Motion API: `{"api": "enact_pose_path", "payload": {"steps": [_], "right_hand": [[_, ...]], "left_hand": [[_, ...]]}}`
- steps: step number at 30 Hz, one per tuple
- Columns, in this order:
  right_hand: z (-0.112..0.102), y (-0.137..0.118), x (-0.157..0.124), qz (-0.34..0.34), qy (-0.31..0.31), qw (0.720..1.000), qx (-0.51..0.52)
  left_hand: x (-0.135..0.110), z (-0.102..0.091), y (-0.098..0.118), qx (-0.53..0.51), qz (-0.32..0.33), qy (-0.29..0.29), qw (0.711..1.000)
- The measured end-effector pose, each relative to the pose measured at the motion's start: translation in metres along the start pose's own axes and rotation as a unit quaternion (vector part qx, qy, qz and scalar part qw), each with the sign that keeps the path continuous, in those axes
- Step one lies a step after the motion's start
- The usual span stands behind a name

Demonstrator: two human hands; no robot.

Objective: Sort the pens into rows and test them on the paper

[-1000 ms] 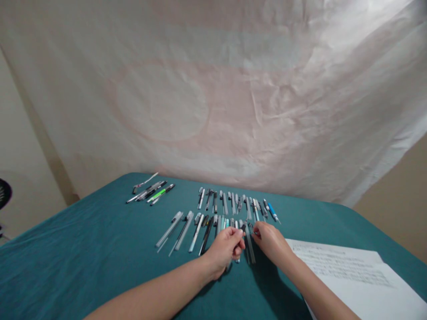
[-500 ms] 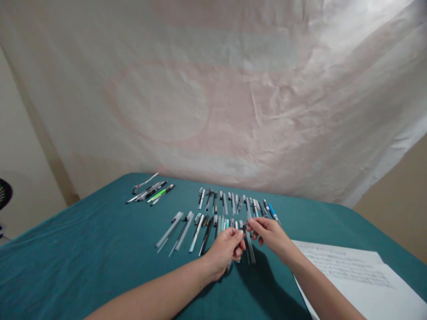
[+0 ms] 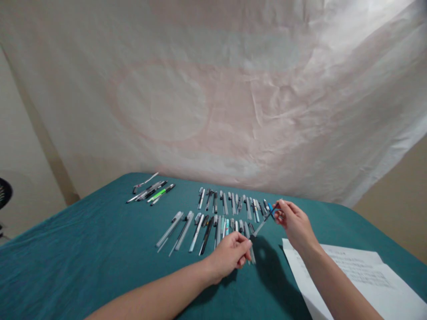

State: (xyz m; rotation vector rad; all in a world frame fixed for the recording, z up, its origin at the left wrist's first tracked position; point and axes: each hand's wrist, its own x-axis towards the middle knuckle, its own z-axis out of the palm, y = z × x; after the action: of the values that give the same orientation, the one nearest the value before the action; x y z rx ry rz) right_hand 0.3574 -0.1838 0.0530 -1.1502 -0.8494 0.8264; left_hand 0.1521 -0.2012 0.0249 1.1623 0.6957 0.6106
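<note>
In the head view, the left hand (image 3: pixel 230 255) hid parts of the near-row pens (image 3: pixel 207 235), its fingertips pinching a dark piece (image 3: pixel 252 238) too small to identify. The right hand (image 3: pixel 295 224) pinched a slim tube (image 3: pixel 262 226), clear below, dark above, slanting between both hands.

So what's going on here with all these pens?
A person's right hand pinches the upper end of a thin stick, perhaps a pen refill, slanting down toward the left hand, whose grip is mostly hidden. Two rows of pens lie on the green cloth, with a loose pile farther left and paper on the right.
</note>
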Motion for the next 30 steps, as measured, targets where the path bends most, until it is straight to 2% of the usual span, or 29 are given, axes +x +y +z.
{"api": "enact_pose_path", "payload": {"steps": [3, 6, 10, 15, 19, 23, 26, 30], "right_hand": [[-0.011, 0.013, 0.009, 0.054, -0.012, 0.998, 0.005], [-0.014, 0.034, 0.009, 0.099, -0.085, 0.986, -0.100], [-0.008, 0.059, 0.004, 0.066, -0.139, 0.954, -0.256], [-0.003, 0.072, 0.002, 0.027, -0.149, 0.929, -0.337], [-0.004, 0.064, 0.002, 0.020, -0.150, 0.922, -0.356], [0.003, 0.038, -0.004, 0.006, -0.159, 0.930, -0.332], [0.017, 0.015, -0.020, 0.030, -0.221, 0.935, -0.276], [0.040, 0.000, -0.047, 0.079, -0.338, 0.915, -0.206]], "left_hand": [[-0.001, 0.000, 0.001, 0.013, 0.002, 0.008, 1.000], [0.001, -0.001, -0.001, 0.009, 0.012, 0.030, 0.999], [0.006, -0.003, -0.004, -0.013, 0.021, 0.053, 0.998], [0.009, -0.004, -0.007, -0.039, 0.029, 0.045, 0.998], [0.008, -0.003, -0.004, -0.070, 0.037, 0.048, 0.996], [0.010, -0.003, -0.001, -0.109, 0.069, 0.064, 0.990], [0.011, -0.005, -0.001, -0.100, 0.109, 0.096, 0.984], [0.009, -0.006, 0.000, -0.096, 0.141, 0.094, 0.981]]}}
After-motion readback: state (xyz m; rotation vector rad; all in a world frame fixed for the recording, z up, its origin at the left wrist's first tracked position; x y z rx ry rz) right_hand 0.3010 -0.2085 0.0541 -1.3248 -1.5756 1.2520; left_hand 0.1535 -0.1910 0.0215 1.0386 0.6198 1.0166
